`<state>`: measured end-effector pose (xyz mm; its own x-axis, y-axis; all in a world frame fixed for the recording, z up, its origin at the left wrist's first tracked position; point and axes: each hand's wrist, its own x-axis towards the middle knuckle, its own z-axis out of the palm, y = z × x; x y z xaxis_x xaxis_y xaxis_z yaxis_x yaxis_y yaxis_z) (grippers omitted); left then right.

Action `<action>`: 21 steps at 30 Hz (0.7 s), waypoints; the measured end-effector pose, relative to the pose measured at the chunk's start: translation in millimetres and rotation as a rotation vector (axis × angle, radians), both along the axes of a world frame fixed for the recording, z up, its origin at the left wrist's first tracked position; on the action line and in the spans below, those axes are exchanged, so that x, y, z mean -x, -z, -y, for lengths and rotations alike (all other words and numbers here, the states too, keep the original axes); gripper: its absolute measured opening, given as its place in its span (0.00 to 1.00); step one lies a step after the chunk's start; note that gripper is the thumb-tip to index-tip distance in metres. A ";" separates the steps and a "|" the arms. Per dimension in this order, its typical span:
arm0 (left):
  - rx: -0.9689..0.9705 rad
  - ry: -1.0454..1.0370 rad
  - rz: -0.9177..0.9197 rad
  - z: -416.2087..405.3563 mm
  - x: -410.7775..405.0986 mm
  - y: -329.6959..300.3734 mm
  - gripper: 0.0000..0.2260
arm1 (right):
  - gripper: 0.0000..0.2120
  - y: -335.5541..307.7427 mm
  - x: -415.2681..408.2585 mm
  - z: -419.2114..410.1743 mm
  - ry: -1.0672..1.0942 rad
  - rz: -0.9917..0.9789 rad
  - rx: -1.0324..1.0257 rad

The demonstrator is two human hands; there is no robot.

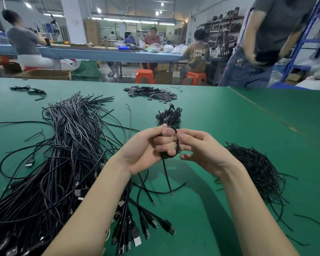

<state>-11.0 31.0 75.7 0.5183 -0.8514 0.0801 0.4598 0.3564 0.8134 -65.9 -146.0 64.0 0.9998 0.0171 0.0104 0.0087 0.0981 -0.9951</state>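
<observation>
Above the green table (220, 126), my left hand (148, 150) grips a black cable coiled into a small loop (176, 145). Its fingers are curled round the coil. A loose tail of that cable (167, 176) hangs down, ending in a reddish tip. My right hand (199, 146) meets the coil from the right, and its fingertips pinch the loop's right side. Part of the coil is hidden inside my left fist.
A big heap of black USB cables (63, 163) covers the table's left. A pile of thin black ties (259, 169) lies at the right. Coiled cables (169, 115) and small dark flat pieces (151, 93) lie farther back. People sit at benches beyond; one stands at the right.
</observation>
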 end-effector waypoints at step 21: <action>-0.539 -0.631 0.792 31.8 2.3 18.7 0.09 | 0.06 -0.5 -8.4 -10.9 0.322 0.261 0.057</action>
<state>-13.3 -0.8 57.0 0.8318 -0.4804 0.2782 -0.3861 -0.1406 0.9117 -57.5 -135.1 64.5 0.9183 -0.2878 0.2719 0.2823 -0.0055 -0.9593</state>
